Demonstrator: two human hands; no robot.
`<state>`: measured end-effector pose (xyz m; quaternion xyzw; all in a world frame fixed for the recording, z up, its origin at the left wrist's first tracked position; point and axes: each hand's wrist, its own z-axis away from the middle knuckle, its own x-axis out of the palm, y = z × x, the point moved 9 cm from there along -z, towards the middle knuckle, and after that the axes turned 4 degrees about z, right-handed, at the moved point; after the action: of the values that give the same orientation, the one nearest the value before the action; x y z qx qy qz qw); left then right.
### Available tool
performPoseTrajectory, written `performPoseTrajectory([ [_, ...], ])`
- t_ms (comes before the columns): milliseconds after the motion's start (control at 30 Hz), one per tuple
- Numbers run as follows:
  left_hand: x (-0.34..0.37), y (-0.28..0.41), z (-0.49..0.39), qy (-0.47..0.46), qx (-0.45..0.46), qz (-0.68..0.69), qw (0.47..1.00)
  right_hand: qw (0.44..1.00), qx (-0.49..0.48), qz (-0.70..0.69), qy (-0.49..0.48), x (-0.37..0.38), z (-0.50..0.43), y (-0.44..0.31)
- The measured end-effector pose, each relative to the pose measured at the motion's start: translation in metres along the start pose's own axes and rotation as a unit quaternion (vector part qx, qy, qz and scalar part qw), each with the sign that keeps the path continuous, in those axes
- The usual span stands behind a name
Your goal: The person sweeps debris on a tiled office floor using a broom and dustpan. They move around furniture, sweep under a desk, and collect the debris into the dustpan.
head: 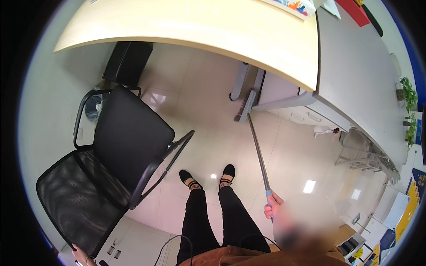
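My right hand (273, 204) grips the blue handle end of a broom (258, 149) with a metal pole. The grey broom head (248, 104) with dark bristles rests on the tiled floor (206, 139), beside the foot of the desk frame and a drawer cabinet. At the lower left, my left hand (81, 254) is on the top edge of the mesh backrest of a black armchair (129, 136). Its fingers curl over the rim, and part of the hand lies at the picture's edge. A blurred patch covers my right forearm.
A pale wooden desktop (186, 23) spans the top, joining a grey desktop (352, 66) on the right. Under it are a black box-shaped object (128, 63) and a white drawer cabinet (293, 114). A lined waste bin (93, 108) stands behind the chair. Folded metal-framed chairs (356, 149) sit farther right.
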<state>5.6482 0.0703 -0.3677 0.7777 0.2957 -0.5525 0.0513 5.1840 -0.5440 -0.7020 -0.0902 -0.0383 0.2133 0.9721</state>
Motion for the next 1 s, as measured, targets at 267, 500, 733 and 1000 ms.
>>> performPoseTrajectory([
  [267,0.059,-0.075,-0.061,-0.034,0.022,-0.027,0.999,0.972,-0.233,-0.02,-0.016,0.055,-0.09,-0.117],
  [500,0.05,-0.066,-0.055,-0.018,0.003,-0.017,1.0,0.969,-0.23,0.086,0.037,0.042,-0.172,-0.118],
  [733,0.052,-0.066,-0.044,-0.032,-0.021,-0.051,0.998,0.996,-0.015,0.092,0.009,-0.022,-0.011,0.026],
  [1000,0.07,-0.078,-0.045,-0.013,-0.025,-0.002,1.0,0.885,-0.216,0.411,0.043,-0.041,0.084,0.008],
])
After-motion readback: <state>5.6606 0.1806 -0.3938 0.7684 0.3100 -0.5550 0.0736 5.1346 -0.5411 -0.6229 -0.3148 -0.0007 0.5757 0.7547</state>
